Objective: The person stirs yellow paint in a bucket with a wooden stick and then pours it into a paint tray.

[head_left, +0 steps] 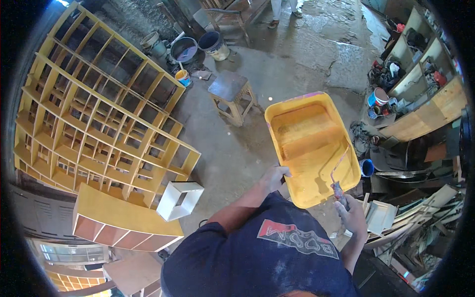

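Note:
My left hand [273, 178] grips the near left edge of a yellow paint tray [303, 197], its thumb over the rim. The tray is held up in front of my body, with yellow paint coating its inside. Closed round the handle of a paint roller [338, 190] is my right hand [353, 217], at the tray's near right corner. The roller's bent wire reaches up along the tray's right side. A yellow band crosses the tray where the wire ends; I cannot tell how much of it is roller sleeve and how much tray.
A large yellow wooden shelf frame [94, 116] fills the left, with a small white box frame [180, 200] near it. A stool [228, 89] stands ahead, buckets [213, 45] behind it. Cluttered shelves [420, 106] and stacked boards [420, 213] line the right. A person's legs [283, 11] show at the far end.

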Demonstrator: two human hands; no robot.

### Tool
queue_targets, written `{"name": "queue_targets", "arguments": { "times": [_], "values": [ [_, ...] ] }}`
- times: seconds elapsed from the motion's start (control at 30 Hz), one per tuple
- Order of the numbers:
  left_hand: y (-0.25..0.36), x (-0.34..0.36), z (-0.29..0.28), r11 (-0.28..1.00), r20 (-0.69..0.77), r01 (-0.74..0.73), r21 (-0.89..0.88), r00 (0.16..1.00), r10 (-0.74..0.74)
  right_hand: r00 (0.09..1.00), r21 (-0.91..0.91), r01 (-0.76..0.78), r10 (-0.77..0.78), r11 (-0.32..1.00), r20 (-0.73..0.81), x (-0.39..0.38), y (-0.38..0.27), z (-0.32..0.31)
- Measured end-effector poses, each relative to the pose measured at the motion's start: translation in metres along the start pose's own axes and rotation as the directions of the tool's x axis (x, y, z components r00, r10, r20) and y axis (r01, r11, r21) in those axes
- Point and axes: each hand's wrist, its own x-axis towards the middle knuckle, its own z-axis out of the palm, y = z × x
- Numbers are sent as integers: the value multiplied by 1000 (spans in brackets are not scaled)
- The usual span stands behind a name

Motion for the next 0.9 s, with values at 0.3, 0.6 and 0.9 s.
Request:
{"name": "queue_targets", "arguments": {
  "times": [0.3,0.6,0.9],
  "values": [
    [65,36,-46,993,5,72,91,997,-73,990,-51,111,-115,993,-79,57,-27,44],
    [113,66,-51,980,173,109,165,975,-138,993,-28,6,-9,1000,-115,48,-63,67],
    [118,99,-43,922,170,231,311,941,-293,954,121,-56,89,991,-285,12,-83,96]
  ]
}}
